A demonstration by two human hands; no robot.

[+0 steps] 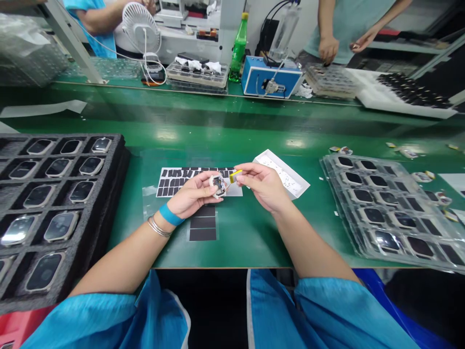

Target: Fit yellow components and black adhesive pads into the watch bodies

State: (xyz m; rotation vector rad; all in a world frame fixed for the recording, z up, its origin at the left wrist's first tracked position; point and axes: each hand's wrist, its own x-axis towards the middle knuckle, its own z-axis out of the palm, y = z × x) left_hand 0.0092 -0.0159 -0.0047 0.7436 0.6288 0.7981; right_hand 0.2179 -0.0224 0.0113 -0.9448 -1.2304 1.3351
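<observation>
My left hand (pixel 194 195) grips an opened smartwatch case (pixel 218 186) with its inner parts facing up. Between the thumb and fingers of my right hand (pixel 263 184) is a small battery with a yellow edge (pixel 235 175), held just right of the case. A thin wire seems to run between the two. Under my hands lies a white sheet of black stickers (pixel 170 183), partly covered by my left hand. Nearer to me is a strip of larger black rectangles (pixel 202 228). A white box lid (pixel 301 186) with tiny dark bits sits behind my right hand.
On the left stands a dark foam tray (pixel 109 167) of watches. Stacked clear plastic trays (pixel 348 213) with watch faces lie on the right, loose parts (pixel 423 177) beside them. Along the back shelf are a fan (pixel 141 29), a green bottle (pixel 239 48), a blue device (pixel 271 77) and two other people.
</observation>
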